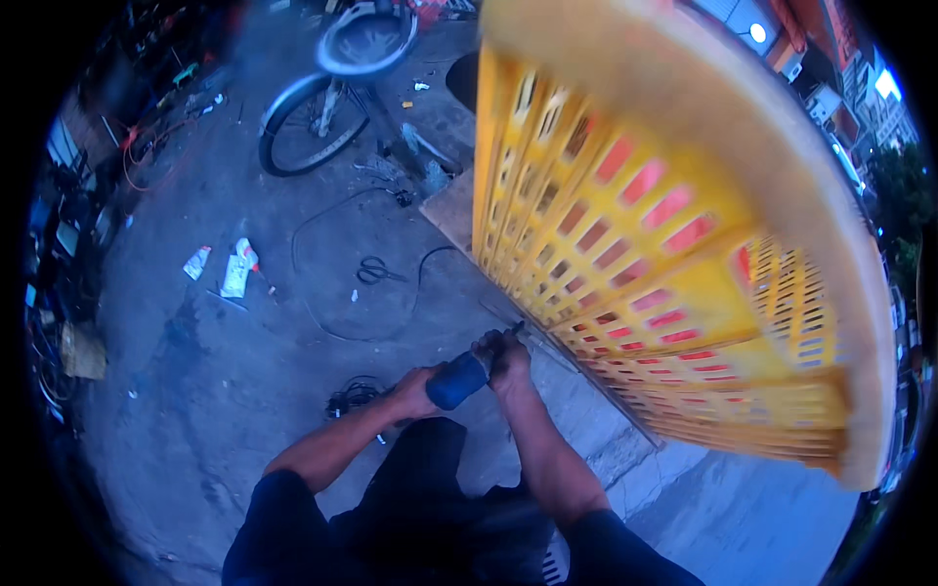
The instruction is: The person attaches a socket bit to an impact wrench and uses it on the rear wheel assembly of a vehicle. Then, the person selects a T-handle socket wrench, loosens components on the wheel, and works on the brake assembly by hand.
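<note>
Low in front of me, a thick blue cylindrical object [456, 382], which looks like the body of a power tool, is held slanting up to the right. My left hand [414, 392] is closed at its lower left side. Around the dark front end my right hand [509, 362] is wrapped, and a thin dark tip [518, 328] sticks out past the fingers. That tip is close to the lower edge of a large yellow slotted plastic crate [625, 264]; I cannot tell whether they touch. Reddish things show through the crate's slots.
A bicycle wheel [277, 115] and frame lie at the far left. Scissors [379, 271], a black cable [311, 311], white packets [234, 275] and a coil of dark wire [354, 395] are on the concrete floor [195, 410]. Clutter [83, 347] lines the left edge.
</note>
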The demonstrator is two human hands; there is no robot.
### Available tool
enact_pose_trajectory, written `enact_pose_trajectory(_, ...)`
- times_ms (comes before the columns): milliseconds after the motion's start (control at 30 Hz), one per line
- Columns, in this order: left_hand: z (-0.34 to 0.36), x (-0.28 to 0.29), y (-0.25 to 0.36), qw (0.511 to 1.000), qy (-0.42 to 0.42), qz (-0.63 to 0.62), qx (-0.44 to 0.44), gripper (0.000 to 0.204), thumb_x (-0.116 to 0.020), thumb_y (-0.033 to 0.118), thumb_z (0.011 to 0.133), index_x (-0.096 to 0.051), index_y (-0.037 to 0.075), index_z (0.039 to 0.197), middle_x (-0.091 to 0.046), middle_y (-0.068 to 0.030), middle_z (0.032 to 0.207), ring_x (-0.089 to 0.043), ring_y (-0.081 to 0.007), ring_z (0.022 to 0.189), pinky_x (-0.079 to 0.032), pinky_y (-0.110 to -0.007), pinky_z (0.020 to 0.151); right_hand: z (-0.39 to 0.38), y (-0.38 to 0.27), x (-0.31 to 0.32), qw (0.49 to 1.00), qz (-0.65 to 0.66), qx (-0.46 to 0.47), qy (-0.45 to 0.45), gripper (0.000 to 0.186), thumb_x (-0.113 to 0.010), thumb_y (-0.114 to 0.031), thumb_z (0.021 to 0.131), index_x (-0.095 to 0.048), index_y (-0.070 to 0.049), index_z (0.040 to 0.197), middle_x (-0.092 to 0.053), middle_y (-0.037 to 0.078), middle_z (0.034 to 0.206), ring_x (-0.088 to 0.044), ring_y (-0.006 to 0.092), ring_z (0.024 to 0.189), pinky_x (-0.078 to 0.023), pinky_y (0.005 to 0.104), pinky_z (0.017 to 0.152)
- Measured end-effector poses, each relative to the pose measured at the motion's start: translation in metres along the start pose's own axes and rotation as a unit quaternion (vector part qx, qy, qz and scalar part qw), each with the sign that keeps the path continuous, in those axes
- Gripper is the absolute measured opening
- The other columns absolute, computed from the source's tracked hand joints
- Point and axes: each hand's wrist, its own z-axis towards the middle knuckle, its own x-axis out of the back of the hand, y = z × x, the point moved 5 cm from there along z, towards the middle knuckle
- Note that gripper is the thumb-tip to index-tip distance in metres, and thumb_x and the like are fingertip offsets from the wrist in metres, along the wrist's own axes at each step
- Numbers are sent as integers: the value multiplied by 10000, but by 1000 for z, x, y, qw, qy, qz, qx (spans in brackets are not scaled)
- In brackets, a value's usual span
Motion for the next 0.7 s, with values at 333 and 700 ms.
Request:
enact_pose_trajectory(333,86,-82,-50,973,73,108,-188,488,-674,175,634,-489,11,1055,-611,-205,909,-592,-391,849,-470,-440,738,69,-52,83,923,-275,269,34,342,-465,-232,928,-474,13,1166,-524,64,823,-501,158,704,-451,304,659)
enact_pose_trajectory(700,130,-134,-65,939,129,83,-309,462,-702,152,628,-523,9,1030,-611,-187,799,-618,-372,749,-491,-436,648,64,-96,99,778,-450,439,14,467,-469,-207,873,-450,70,1249,-598,130,921,-532,178,843,-413,291,785)
